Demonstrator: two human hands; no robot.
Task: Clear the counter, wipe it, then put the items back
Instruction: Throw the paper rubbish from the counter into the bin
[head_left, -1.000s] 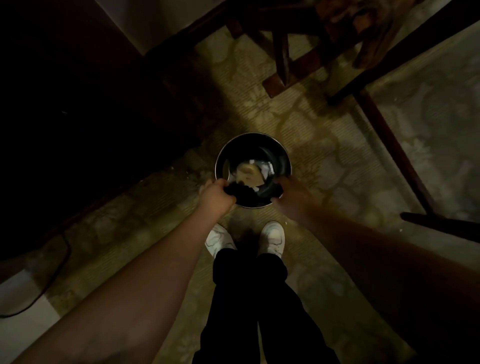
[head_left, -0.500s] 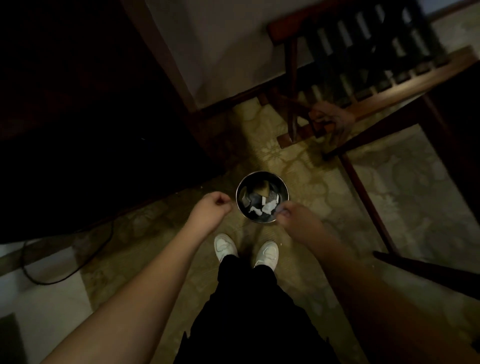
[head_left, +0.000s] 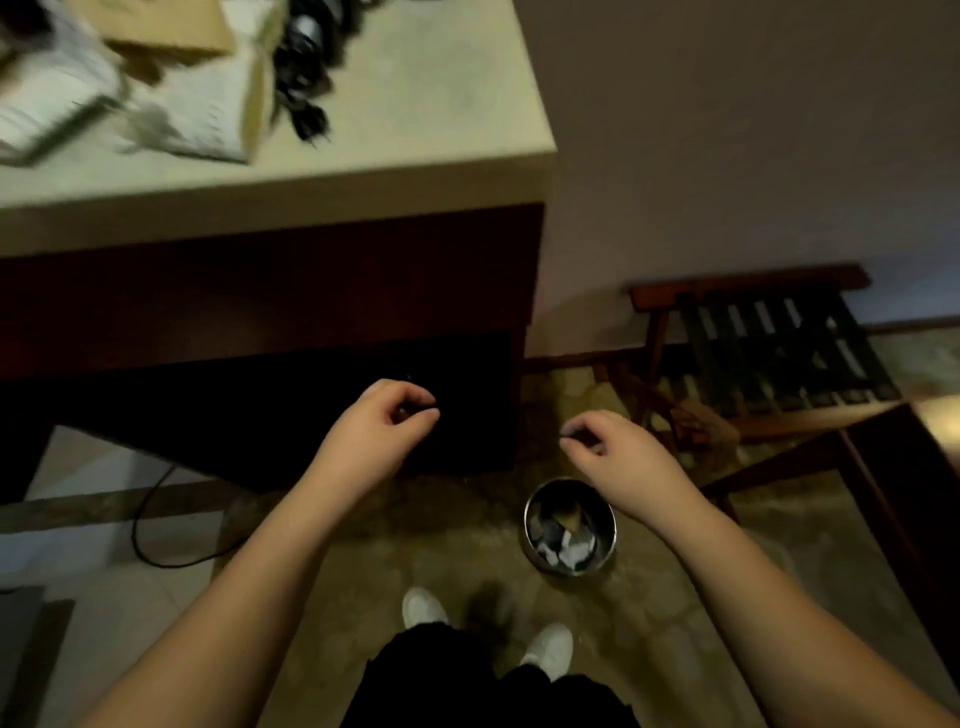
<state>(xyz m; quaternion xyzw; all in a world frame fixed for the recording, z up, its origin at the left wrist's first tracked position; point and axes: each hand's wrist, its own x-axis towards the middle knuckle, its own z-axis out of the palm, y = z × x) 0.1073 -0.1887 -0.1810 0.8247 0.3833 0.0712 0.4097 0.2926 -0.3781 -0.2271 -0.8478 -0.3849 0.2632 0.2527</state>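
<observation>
Both hands are shown raised in front of the body, nothing being held in either. Left hand is seen with fingers loosely curled and thumb near the fingertips, against the dark front below the counter. Right hand is likewise loosely curled and empty, pictured just above the metal bin on the floor. This free posture is judged to suit a reach toward the counter, where items remain to be cleared.

On the counter's far left part, blurred papers or booklets and a cardboard box are seen, with a black tangle of cables just right of them; the counter's right end is bare. The bin, holding scraps of paper, is placed on the floor below and right of the counter's corner, just ahead of the white shoes.

To the right of the counter, against the wall, a slatted wooden rack is shown, and a dark table edge nearer. A cord is trailed on the floor below the counter's left. The bin at the feet is judged the only obstruction.
</observation>
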